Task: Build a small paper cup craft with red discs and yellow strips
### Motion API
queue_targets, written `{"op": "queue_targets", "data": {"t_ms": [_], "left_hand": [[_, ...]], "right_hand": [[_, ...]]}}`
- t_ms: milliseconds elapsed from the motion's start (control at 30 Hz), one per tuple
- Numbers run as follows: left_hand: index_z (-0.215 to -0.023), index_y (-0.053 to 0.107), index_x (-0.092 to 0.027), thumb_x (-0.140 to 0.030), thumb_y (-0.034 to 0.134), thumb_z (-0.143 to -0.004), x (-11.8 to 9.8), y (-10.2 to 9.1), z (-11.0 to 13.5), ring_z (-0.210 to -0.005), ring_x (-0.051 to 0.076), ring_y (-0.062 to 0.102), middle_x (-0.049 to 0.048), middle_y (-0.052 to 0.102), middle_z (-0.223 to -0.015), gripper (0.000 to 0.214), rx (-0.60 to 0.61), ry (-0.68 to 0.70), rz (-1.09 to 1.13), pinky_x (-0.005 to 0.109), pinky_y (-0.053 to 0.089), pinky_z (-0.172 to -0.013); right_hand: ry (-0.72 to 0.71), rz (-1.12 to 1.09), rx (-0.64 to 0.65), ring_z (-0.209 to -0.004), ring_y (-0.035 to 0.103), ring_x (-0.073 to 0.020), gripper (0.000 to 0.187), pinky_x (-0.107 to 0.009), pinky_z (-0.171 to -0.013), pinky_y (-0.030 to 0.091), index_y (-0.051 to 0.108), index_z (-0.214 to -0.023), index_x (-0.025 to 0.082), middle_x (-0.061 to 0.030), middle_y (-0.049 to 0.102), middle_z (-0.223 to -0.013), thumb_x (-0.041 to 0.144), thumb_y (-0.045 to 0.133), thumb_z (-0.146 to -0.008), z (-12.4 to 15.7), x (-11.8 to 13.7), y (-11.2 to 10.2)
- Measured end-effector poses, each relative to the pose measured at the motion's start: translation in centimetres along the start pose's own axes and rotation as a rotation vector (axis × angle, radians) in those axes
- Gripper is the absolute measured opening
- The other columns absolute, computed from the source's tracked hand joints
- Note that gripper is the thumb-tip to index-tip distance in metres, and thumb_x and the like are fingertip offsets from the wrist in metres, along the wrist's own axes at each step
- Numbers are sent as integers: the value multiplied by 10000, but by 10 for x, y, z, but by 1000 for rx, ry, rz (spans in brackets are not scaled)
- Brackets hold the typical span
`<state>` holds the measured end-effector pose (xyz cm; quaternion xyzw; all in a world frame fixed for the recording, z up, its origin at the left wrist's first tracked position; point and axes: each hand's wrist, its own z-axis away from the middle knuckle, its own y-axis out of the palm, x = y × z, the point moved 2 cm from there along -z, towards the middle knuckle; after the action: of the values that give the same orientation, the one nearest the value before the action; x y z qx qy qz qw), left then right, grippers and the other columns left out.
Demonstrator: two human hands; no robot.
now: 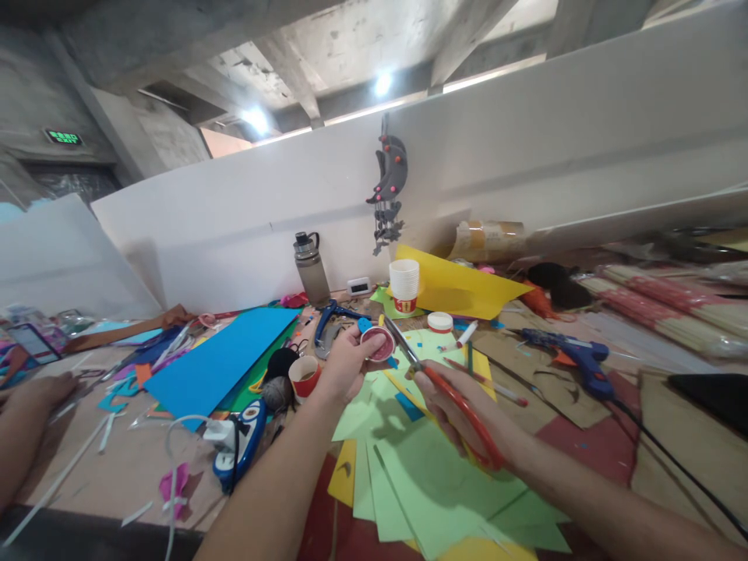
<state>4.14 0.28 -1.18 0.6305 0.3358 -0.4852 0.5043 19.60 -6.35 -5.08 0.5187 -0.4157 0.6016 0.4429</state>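
Cup stack [404, 279] nested, bottle [312, 273] behind; left hand [346, 365] pinching round piece [379, 344], right hand [476, 393] gripping scissors [447, 386], green paper [403, 460] underneath.

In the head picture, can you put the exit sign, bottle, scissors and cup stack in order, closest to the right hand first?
1. Scissors: in the right hand.
2. Cup stack: ahead, slightly left.
3. Bottle: farther left, toward the back.
4. Exit sign: far left, high up.
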Motion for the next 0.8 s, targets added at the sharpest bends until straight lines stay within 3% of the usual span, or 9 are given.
{"op": "queue_targets", "data": {"t_ms": [267, 567, 800], "left_hand": [[-866, 603, -137, -299, 748, -607, 1, -1, -1, -676, 128, 584, 38, 626, -802, 338, 10, 2, 7, 317, 544, -615], [-874, 600, -137, -287, 732, -633, 2, 0, -1, -682, 119, 574, 35, 617, -806, 313, 18, -4, -6, 333, 547, -648], [-883, 581, -136, -294, 718, -648, 1, -3, -2, -727, 143, 586, 50, 609, -827, 315, 29, 0, -39, 312, 537, -622]], "right_hand": [[17, -22, -5, -304, 372, -61, 333, -159, -284, 298, 439, -795, 223, 87, 398, -467, 548, 487, -737, 7, 13, 0], [19, -5, -20, -290, 363, -64, 347, -155, -228, 265, 374, -770, 236, 95, 365, -499, 574, 447, -782, 3, 3, 4], [17, -10, -40, -311, 387, -51, 335, -139, -270, 277, 396, -757, 227, 90, 391, -504, 555, 462, -782, 5, 6, 2]]}}
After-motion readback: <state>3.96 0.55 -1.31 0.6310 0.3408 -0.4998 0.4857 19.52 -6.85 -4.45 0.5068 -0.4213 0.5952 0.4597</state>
